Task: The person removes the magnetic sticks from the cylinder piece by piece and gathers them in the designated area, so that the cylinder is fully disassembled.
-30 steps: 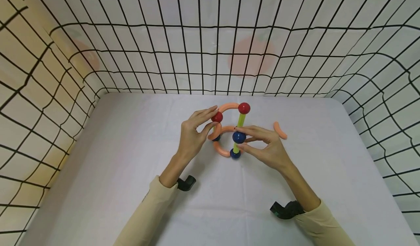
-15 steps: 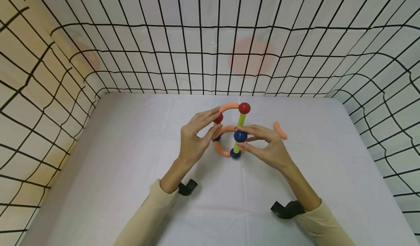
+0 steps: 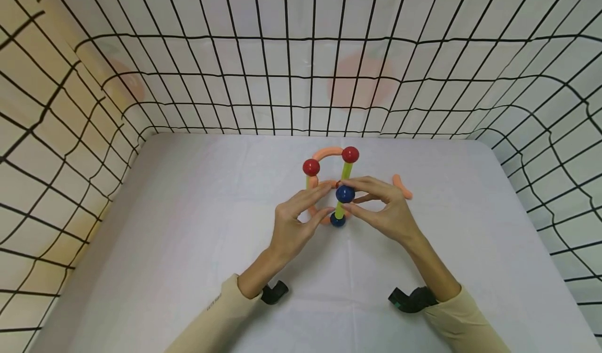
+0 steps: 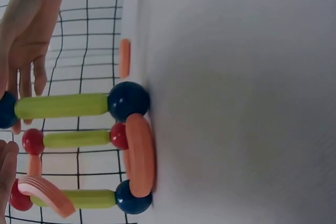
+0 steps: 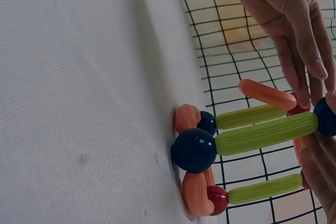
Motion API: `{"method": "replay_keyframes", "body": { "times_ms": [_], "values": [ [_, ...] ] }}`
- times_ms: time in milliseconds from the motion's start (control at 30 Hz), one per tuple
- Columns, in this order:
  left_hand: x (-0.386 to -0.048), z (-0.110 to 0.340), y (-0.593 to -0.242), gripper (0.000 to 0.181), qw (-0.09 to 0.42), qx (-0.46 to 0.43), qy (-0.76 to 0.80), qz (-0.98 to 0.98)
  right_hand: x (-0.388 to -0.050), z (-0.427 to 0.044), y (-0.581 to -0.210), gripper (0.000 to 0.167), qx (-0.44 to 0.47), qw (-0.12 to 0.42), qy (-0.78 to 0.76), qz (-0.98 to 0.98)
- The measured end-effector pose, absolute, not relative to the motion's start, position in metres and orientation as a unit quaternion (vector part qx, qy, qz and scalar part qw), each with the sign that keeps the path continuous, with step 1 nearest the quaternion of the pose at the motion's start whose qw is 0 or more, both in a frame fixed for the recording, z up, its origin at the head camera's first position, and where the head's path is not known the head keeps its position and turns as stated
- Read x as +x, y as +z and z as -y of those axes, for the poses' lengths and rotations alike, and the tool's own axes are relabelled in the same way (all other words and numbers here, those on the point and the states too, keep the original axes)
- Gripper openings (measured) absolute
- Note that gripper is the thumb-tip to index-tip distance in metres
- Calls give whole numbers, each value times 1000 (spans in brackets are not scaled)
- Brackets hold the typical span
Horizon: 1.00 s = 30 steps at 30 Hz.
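Note:
A structure of balls, green rods and curved orange sticks stands on the white table. Two red balls (image 3: pixel 350 154) top its far rods, joined by a curved stick (image 3: pixel 328 153). My right hand (image 3: pixel 383 209) pinches the upper blue ball (image 3: pixel 345 193) on the near green rod (image 4: pixel 63 105), which rises from a lower blue ball (image 3: pixel 337 219). My left hand (image 3: pixel 296 225) hovers left of that rod, fingers extended and thumb apart, gripping nothing. One curved stick (image 4: pixel 47 195) juts from the left red ball, its other end free. In the head view my left hand hides another base ball (image 4: pixel 133 196).
A loose curved orange stick (image 3: pixel 402 187) lies on the table right of the structure. Black wire grid (image 3: pixel 268 55) encloses the back and both sides of the table (image 3: pixel 188 212). Black wrist cameras (image 3: pixel 414 300) hang under both forearms.
My left hand has left the left red ball and curved stick, moving down and right toward the near rod. My right hand stays at the upper blue ball, which has shifted slightly.

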<state>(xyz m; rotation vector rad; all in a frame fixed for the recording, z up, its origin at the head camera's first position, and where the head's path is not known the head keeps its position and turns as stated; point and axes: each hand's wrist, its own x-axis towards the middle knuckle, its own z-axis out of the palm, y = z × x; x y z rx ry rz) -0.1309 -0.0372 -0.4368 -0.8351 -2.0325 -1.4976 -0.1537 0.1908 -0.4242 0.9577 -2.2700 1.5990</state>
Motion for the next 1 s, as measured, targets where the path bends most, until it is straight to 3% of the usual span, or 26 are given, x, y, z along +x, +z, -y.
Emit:
{"method": "replay_keyframes", "body": {
  "times_ms": [533, 1000],
  "values": [
    [-121, 26, -451, 44, 189, -262, -605, 728, -152, -189, -421, 58, 324, 89, 538, 773],
    [-120, 21, -458, 37, 138, -218, -639, 725, -153, -192, -423, 52, 332, 91, 542, 767]
  ]
}}
